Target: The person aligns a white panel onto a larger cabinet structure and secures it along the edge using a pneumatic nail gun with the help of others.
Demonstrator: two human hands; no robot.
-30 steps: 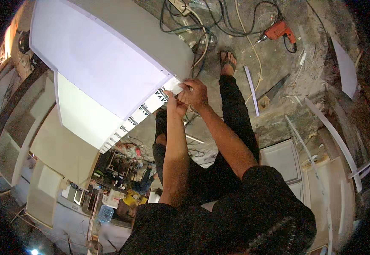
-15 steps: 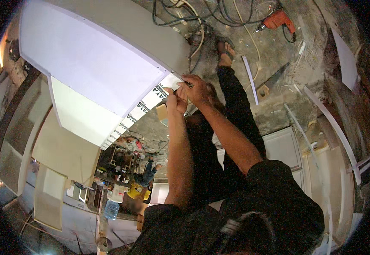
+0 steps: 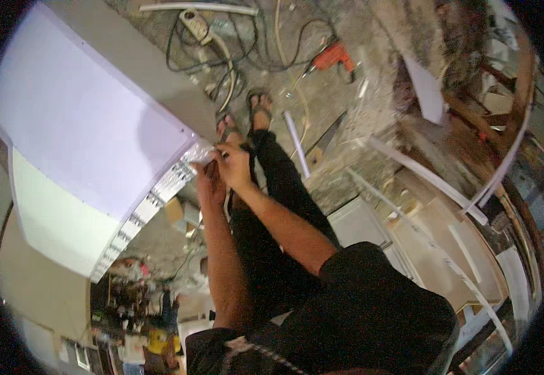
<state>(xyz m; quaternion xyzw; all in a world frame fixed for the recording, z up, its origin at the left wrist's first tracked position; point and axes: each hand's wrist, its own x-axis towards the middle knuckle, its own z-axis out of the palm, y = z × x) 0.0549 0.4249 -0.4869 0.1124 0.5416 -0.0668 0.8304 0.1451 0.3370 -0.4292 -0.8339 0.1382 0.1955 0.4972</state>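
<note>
A large white panel [image 3: 84, 94] tilts across the left side, with a printed white strip [image 3: 153, 200] along its near right edge. At the strip's upper end, by the panel's corner, the surface looks shiny and creased. My left hand [image 3: 210, 180] is closed there, its thumb on the strip's edge and its fingers under it. Close beside it, my right hand [image 3: 233, 165] has its fingers bent in a pinch against the same corner. What lies between the right fingertips is blurred and partly hidden.
An orange power drill [image 3: 333, 57], a power strip [image 3: 195, 26] with tangled cables and a handsaw [image 3: 331, 134] lie on the rough floor. A thin white strip [image 3: 296, 144] lies near my feet. Long white trim pieces [image 3: 431, 178] and a white panel [image 3: 360, 222] are to the right.
My view has swung, so the panel and both hands sit lower and further left in it. Both hands stay at the corner. Both feet and the whole power strip now show.
</note>
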